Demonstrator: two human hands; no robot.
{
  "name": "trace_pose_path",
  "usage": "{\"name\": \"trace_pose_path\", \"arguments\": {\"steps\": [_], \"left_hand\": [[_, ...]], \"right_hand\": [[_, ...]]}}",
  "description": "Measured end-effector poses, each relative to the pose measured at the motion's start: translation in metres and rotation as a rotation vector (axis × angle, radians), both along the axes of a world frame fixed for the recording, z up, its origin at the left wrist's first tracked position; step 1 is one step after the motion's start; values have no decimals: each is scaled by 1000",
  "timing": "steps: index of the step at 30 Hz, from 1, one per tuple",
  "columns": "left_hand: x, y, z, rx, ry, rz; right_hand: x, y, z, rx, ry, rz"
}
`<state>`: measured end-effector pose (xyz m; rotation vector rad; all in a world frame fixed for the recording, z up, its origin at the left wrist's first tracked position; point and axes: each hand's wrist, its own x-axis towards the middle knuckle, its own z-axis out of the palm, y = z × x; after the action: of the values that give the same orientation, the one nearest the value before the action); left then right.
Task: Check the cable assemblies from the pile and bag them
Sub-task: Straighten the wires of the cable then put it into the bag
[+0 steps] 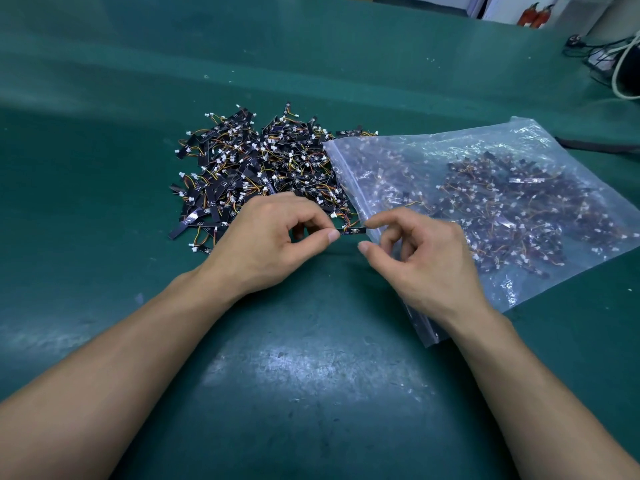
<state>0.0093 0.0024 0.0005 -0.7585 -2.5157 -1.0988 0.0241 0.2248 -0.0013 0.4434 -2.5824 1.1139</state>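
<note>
Pile (256,171) left of bag (485,202)

A green-covered tabletop (104,209) carries everything. Just beyond the left hand (273,237) a loose pile of cable assemblies (256,168) lies directly on it: black strips with white plugs and orange and yellow wires. Under and beyond the right hand (426,258) a clear zip bag (554,140) lies flat, partly filled with the same parts; its far left corner overlaps the pile's edge. Nearer than both hands, between the forearms, the covering shows a worn, shiny patch (311,372). Well beyond the right hand a black cord (595,146) lies past the bag.
</note>
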Motion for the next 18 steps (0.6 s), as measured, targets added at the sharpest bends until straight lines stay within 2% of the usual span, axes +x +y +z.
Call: {"name": "trace_pose_path", "arguments": {"steps": [4,7,11,18], "left_hand": [[-1,0,-1,71,-69,73],[-2,1,-2,83,-96,109],[-2,2,-2,32,-115,142],[-3,18,-1,-49,-105,124]], "right_hand": [[-6,12,4,127,30,-76],[-8,17,6,138,0,-107],[-7,16,6,112,-24,-131],[-10,17,5,-50,-33,-160]]}}
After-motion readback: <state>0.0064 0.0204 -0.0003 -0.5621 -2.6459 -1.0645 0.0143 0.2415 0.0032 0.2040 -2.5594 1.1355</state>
